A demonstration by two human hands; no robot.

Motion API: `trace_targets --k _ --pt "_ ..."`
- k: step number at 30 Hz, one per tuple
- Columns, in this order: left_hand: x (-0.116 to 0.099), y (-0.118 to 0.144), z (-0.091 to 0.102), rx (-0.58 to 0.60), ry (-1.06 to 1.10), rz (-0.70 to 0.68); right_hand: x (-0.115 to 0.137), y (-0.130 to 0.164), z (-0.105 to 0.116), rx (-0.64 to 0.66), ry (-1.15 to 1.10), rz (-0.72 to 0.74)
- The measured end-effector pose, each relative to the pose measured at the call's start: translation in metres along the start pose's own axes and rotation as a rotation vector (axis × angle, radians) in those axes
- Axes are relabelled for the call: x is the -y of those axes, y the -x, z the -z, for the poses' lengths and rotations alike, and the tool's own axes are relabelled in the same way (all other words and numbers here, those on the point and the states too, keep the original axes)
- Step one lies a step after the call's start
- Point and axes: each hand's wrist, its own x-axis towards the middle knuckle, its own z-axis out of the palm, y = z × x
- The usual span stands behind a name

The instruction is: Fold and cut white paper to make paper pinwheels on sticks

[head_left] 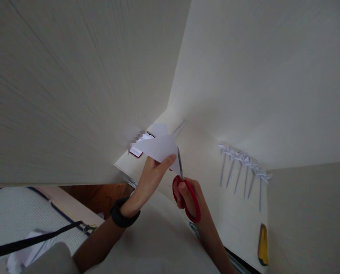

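Right hand [191,198] masking scissors' handles [187,199]

single head-worn camera, looking forward and down over a pale desk [238,224] set in a corner. close range: left hand [151,175] and right hand [191,196] sit low centre frame. walls [72,95] fill the upper half. no second view.

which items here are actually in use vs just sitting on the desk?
In use:
- white paper sheet, pinched in the left hand
- red-handled scissors in the right hand, blades at the paper's edge

Lying about:
- row of white paper pinwheels on sticks on the desk
- yellow utility knife near the desk edge
- phone-like device behind the paper, partly hidden
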Motion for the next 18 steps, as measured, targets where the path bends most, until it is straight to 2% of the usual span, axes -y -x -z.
trace_targets --k 4,11,18 --pt "0.002 -0.001 -0.001 -0.030 -0.001 -0.005 -0.001 0.000 0.000 -0.023 -0.010 -0.010" --pt "-0.004 0.000 -0.004 0.016 -0.031 0.050 -0.007 -0.002 0.000 -0.044 -0.033 -0.028" --pt "-0.013 0.002 -0.002 0.021 -0.058 0.016 -0.005 0.000 0.000 -0.067 0.014 -0.052"
